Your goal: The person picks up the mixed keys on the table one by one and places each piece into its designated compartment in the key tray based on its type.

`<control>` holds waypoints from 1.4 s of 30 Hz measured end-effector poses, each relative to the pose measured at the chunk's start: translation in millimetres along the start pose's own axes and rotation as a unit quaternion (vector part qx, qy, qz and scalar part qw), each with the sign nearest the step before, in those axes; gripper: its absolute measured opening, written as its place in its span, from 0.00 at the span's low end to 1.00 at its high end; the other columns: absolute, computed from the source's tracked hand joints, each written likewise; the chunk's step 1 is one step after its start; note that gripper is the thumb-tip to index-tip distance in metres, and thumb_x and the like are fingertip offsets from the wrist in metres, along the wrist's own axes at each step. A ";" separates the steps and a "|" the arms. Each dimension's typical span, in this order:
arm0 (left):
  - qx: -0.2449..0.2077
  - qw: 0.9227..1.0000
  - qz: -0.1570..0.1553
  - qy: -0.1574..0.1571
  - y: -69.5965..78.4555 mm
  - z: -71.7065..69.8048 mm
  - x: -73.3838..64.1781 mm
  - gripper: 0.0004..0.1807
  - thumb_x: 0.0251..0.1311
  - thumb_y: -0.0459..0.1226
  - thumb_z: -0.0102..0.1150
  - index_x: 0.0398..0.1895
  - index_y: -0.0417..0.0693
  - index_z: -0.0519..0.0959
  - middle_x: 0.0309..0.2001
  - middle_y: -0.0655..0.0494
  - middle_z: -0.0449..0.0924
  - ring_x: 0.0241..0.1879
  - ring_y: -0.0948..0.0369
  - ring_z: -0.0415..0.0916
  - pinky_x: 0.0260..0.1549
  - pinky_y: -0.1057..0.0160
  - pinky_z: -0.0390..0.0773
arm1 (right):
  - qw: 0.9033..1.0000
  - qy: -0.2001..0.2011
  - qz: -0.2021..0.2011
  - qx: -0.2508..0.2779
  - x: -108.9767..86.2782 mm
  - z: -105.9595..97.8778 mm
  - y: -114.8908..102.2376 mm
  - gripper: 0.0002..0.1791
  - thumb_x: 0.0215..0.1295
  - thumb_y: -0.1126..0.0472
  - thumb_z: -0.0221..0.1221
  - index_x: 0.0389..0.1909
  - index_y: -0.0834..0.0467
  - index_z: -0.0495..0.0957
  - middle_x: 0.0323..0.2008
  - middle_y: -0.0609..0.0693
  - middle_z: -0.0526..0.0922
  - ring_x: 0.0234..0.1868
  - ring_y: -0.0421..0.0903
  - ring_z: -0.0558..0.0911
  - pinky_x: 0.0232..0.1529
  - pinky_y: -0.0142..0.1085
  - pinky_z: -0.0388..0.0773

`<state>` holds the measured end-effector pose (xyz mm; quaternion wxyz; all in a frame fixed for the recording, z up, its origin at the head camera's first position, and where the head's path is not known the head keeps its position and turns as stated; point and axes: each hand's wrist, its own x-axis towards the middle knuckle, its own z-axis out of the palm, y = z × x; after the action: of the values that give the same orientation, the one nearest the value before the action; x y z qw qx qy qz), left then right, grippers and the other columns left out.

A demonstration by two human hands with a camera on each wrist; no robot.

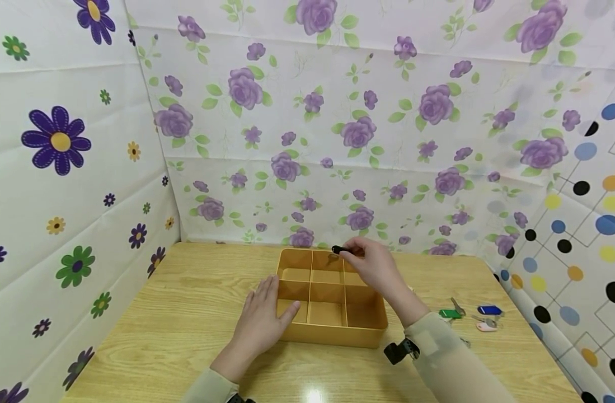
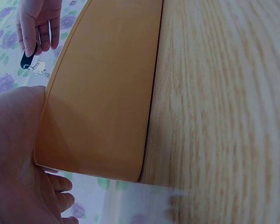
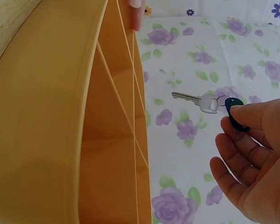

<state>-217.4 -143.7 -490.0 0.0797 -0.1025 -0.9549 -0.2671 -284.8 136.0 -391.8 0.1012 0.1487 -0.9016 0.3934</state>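
Note:
A tan box (image 1: 332, 334) with several compartments stands on the wooden table. My right hand (image 1: 374, 265) pinches a black key tag (image 3: 236, 114) between thumb and fingers, over the box's back row. From the tag's ring hangs a silver key (image 3: 203, 101), which overlaps the back middle compartment in the head view. At the box's left side, my left hand (image 1: 263, 318) rests with straight fingers along the wall and its thumb over the front left compartment. In the left wrist view its palm lies against the box's outer side.
To the right of the box lie keys with a green tag (image 1: 449, 314), a blue tag (image 1: 489, 309) and a pink tag (image 1: 486, 327). Another small metal piece (image 1: 465, 341) shows beside my right sleeve. Flowered cloth (image 1: 337, 112) hangs behind the table.

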 end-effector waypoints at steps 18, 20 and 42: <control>0.004 1.000 -0.002 -0.005 -4.3 3.5 1.4 0.58 0.78 0.73 0.44 0.89 0.34 0.54 0.87 0.37 0.53 0.87 0.41 0.48 0.84 0.34 0.46 | 1.000 -0.023 -0.002 0.010 7.3 27.9 -21.7 0.03 0.79 0.55 0.70 0.46 0.49 0.88 0.40 0.43 0.90 0.41 0.43 0.86 0.44 0.47 0.83; 0.004 1.000 -0.001 -0.002 -4.6 3.9 1.5 0.58 0.78 0.73 0.44 0.88 0.34 0.54 0.87 0.37 0.53 0.87 0.41 0.48 0.83 0.34 0.46 | 1.000 -0.024 -0.005 0.006 7.9 30.4 -23.5 0.03 0.78 0.54 0.70 0.46 0.49 0.89 0.40 0.43 0.90 0.41 0.43 0.87 0.44 0.47 0.84; -0.006 1.000 -0.002 0.003 -1.3 1.9 2.4 0.52 0.81 0.63 0.55 0.88 0.32 0.55 0.86 0.36 0.55 0.86 0.40 0.49 0.83 0.33 0.47 | 0.998 -0.045 -0.017 -0.030 19.0 61.1 -23.6 0.03 0.80 0.53 0.69 0.44 0.47 0.87 0.38 0.41 0.88 0.36 0.41 0.83 0.39 0.43 0.81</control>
<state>-220.2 -143.4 -491.7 0.0813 -0.1002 -0.9532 -0.2734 -298.4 72.0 -411.0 0.0712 0.1784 -0.9140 0.3573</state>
